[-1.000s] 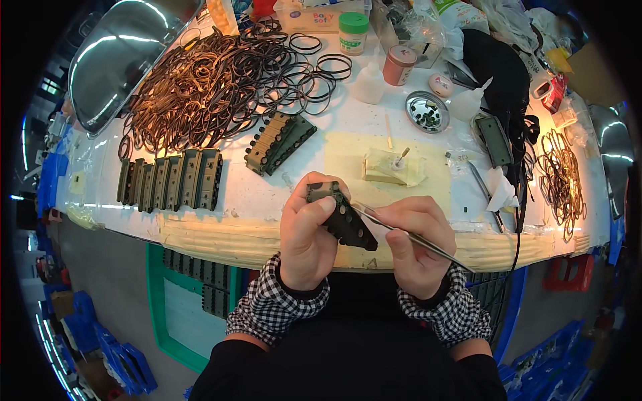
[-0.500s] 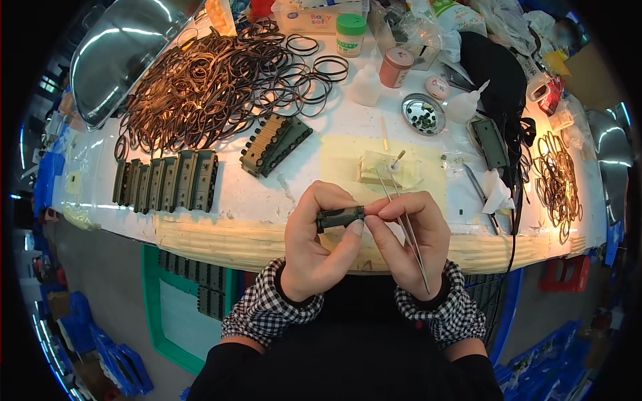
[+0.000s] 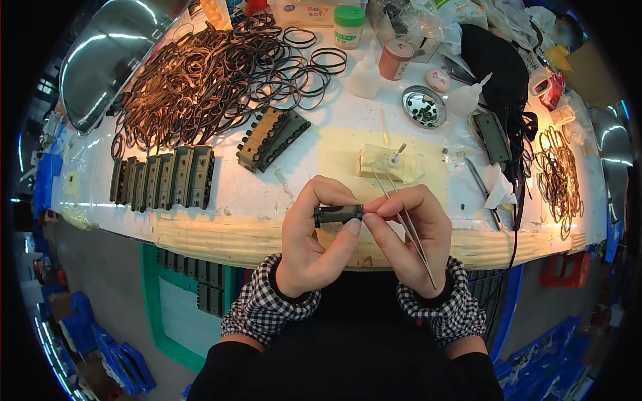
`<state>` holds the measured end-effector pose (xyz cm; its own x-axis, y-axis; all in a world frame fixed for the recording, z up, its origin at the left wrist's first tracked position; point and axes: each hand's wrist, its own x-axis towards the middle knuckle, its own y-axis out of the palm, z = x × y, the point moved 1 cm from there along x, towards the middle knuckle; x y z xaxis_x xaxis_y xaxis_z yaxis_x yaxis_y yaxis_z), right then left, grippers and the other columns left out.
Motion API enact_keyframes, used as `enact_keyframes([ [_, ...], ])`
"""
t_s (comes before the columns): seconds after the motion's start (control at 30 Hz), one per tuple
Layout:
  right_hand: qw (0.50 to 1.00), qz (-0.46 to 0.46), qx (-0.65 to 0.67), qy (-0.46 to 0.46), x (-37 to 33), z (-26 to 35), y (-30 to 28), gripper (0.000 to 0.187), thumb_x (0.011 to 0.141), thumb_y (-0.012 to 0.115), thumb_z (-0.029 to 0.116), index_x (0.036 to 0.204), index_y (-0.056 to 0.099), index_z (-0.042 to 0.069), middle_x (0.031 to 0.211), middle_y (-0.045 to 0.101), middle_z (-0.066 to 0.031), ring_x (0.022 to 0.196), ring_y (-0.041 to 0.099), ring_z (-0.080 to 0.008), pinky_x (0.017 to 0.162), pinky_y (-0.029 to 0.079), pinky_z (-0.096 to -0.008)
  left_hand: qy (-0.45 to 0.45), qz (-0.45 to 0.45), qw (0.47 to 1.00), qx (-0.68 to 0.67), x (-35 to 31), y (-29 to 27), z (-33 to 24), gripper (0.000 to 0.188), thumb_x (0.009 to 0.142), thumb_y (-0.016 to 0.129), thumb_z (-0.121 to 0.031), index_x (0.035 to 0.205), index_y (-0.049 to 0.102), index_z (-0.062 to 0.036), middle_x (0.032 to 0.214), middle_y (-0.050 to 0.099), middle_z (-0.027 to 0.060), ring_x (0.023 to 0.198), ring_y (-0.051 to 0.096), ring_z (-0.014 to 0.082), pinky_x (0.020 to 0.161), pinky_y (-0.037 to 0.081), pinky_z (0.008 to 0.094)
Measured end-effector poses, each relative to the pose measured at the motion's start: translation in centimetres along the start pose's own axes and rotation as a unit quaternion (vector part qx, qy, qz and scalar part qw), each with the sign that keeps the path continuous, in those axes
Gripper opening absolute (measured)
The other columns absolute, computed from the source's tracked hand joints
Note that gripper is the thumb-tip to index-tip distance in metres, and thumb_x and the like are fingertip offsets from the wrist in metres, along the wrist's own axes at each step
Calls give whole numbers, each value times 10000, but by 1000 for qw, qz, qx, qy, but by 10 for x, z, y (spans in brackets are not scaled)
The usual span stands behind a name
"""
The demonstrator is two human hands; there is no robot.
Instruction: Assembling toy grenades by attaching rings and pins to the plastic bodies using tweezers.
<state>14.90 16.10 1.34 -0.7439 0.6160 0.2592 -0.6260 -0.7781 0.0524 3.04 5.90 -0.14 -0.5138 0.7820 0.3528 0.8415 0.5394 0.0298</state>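
matching parts (image 3: pixel 162 179) lined up on a bench (image 3: pixel 251 197) show a workshop.

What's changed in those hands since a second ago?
The green part in the left hand has turned from slanting down rightward to nearly level. The right hand has come to the part's right end; the tweezers it holds, earlier aimed at the part, now point away from the person. Nothing was let go; the pile of bands and row of parts stayed put.

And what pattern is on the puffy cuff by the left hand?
The left cuff has little black-and-white checks; it shows best in the head view.
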Motion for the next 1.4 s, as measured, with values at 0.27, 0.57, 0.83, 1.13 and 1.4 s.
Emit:
enact_keyframes([
  [0.27, 1000, -4, -19, -12, 0, -1, 0, 130, 841, 638, -50, 924, 557, 10, 886, 646, -63, 784, 607, -81, 706, 483, -214, -19, -1, 1000, -25, 2, 0, -1, 191, 782, 570, 28, 953, 492, -1, 909, 509, 61, 778, 454, 93, 714, 386, 238],
  [0.57, 997, -23, -53, -58, 3, -3, 2, 115, 857, 628, -15, 953, 567, 0, 913, 640, -77, 798, 598, -88, 716, 478, -223, -10, -73, 997, 13, 2, 13, -1, 149, 828, 595, -3, 942, 500, 5, 857, 583, 55, 765, 543, 89, 705, 449, 234],
  [0.83, 896, -125, -373, -208, 37, 9, -32, 164, 794, 665, 2, 951, 645, 45, 812, 595, -106, 724, 560, -258, 638, 452, -313, 22, -79, 989, 127, 2, 6, -1, 164, 821, 589, -3, 950, 488, 4, 850, 592, 85, 717, 551, 118, 673, 456, 243],
  [1.13, 880, -69, -420, -209, 52, -2, -40, 133, 755, 717, 43, 867, 647, 30, 755, 609, -80, 720, 555, -251, 635, 447, -328, 98, -85, 962, 241, 7, 6, -7, 224, 680, 682, -37, 842, 530, -10, 705, 567, 95, 585, 565, 216, 557, 458, 295],
  [1.4, 976, -23, -159, -149, 25, 29, -25, 35, 884, 605, 22, 905, 608, -6, 826, 641, -66, 719, 560, -147, 654, 454, -259, 105, -75, 954, 270, 6, 7, -10, 251, 635, 685, -40, 832, 532, -22, 708, 564, 93, 591, 553, 250, 556, 441, 317],
])
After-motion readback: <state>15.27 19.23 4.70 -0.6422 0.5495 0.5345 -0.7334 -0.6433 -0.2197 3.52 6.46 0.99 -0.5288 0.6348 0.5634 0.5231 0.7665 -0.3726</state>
